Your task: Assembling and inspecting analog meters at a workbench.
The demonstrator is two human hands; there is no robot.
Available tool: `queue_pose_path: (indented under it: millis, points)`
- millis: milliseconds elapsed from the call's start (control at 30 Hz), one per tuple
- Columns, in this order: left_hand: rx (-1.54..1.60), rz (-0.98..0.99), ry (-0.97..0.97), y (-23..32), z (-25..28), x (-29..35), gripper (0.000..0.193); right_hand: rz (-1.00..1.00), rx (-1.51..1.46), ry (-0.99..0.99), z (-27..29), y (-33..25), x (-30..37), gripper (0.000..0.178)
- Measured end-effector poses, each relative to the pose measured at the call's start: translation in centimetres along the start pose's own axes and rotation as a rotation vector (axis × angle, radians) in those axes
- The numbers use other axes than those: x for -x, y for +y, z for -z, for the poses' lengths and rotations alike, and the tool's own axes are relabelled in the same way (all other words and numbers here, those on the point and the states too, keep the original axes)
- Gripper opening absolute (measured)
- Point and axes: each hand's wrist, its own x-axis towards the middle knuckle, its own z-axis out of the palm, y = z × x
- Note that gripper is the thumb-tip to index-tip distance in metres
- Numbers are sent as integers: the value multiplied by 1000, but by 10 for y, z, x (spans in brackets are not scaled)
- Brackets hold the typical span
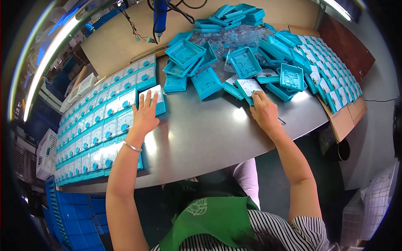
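My left hand (pixel 145 116) lies with fingers spread on a teal meter (pixel 160 104) with a white face, at the right edge of the meter rows. My right hand (pixel 264 111) has its fingers closed on the near edge of another teal meter (pixel 247 86), whose white dial face is turned up. This one sits tilted against the pile of teal cases. Open teal cases (pixel 245 62) lie heaped just beyond my right hand. Between my hands a teal case (pixel 206 83) rests on the metal tabletop (pixel 197 138).
Finished-looking meters (pixel 94 136) with teal knobs stand in rows at the left. A blue electric screwdriver (pixel 160 19) hangs above the far side. Clear plastic parts (pixel 234 37) are piled at the back. Meter units with exposed parts (pixel 335 77) stand on cardboard (pixel 345 123) at the right.
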Motion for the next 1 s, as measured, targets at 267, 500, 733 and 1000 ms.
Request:
queue_pose_path:
  millis: [267,500,733,1000]
  points:
    - [2060,60,-472,123,-21,112,63,264,-286,75,51,-92,61,26]
    - [2501,243,-564,134,-28,112,39,237,-796,-156,58,-146,68,33]
    - [2465,316,-639,107,-15,169,39,-378,-1965,-169,88,-170,21,19]
    - [2425,391,-561,113,-13,189,35,-226,-1990,-69,68,-184,35,16]
